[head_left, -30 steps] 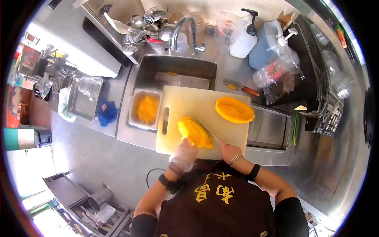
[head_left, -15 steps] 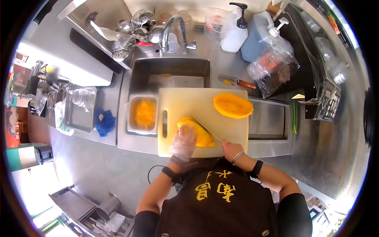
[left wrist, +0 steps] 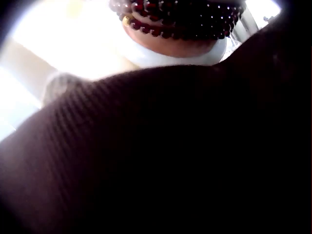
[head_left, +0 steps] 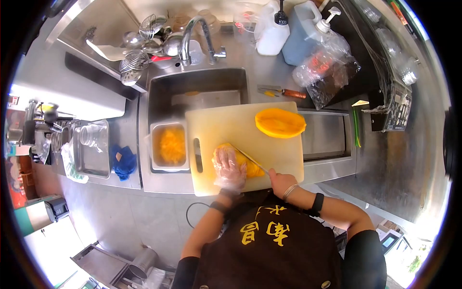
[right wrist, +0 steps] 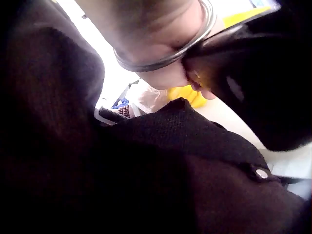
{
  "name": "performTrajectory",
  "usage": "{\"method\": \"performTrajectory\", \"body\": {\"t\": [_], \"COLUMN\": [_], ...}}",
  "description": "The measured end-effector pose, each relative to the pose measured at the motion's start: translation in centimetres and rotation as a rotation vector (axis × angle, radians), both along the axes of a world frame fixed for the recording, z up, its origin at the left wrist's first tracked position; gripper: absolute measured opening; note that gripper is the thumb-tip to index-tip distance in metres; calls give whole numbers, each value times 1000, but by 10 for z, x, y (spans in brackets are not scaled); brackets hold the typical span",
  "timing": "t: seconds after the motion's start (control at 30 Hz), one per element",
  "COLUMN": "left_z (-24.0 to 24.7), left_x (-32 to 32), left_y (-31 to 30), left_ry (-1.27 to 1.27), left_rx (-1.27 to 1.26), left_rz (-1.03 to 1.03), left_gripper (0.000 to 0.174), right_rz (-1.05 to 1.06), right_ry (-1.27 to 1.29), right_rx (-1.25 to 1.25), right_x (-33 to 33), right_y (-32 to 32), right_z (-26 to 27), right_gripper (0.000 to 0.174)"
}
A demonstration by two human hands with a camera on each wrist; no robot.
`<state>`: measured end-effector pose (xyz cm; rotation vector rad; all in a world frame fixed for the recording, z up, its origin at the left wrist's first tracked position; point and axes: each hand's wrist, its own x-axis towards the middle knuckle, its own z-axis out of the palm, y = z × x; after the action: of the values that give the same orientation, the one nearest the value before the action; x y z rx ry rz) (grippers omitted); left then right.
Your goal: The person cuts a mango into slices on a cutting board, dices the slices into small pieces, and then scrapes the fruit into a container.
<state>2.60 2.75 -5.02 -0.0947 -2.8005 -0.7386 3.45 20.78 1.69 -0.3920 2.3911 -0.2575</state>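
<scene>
In the head view a peeled orange-yellow melon half lies cut side down on a cream cutting board. My left hand, in a clear plastic glove, rests over its left part with the fingers stretched forward. Gripped in my right hand, a knife has its blade slanting along the melon's right side. A second melon half, hollow side up, sits farther back on the board. The left wrist view shows mostly dark cloth and a bead bracelet; dark material also covers much of the right wrist view.
Left of the board, a container holds orange pulp. Behind lies the sink with its faucet. A wooden-handled tool and pump bottles stand or lie at the back. A blue cloth is at left.
My left hand has moved from the melon's near edge up onto its top, and its fingers have spread forward. The right hand keeps the knife against the melon. The head view has shifted slightly.
</scene>
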Motion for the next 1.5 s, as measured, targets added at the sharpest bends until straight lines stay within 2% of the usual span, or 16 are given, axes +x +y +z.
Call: {"method": "performTrajectory", "body": {"t": [0.2,0.37,0.57,0.9,1.2,1.27,1.37,1.5], "left_z": [0,-1,1,-1,-4,0,-2,0], "left_x": [-1,-1,0,1,0,-1,1,-1], "left_y": [3,4,3,3,4,5,4,5], "left_ry": [-35,-20,-18,-12,29,-11,-35,-5], "left_rx": [30,-28,-5,9,-3,1,1,19], "left_rz": [10,17,7,-4,9,20,22,9], "left_gripper": [67,65,65,66,63,64,65,69], "right_rz": [9,-6,3,1,-7,-32,-72,-93], "right_ry": [-23,45,103,-10,-43,28,14,97], "right_rx": [36,-20,-81,-72,-28,-111,-90,-125], "right_x": [-1,-1,-4,-11,-2,1,-5,-4], "right_y": [-3,-6,-3,10,0,-4,-16,-13], "right_z": [-1,-26,-50,8,-7,-24,-47,-50], "right_gripper": [16,22,19,15,22,24,23,21]}}
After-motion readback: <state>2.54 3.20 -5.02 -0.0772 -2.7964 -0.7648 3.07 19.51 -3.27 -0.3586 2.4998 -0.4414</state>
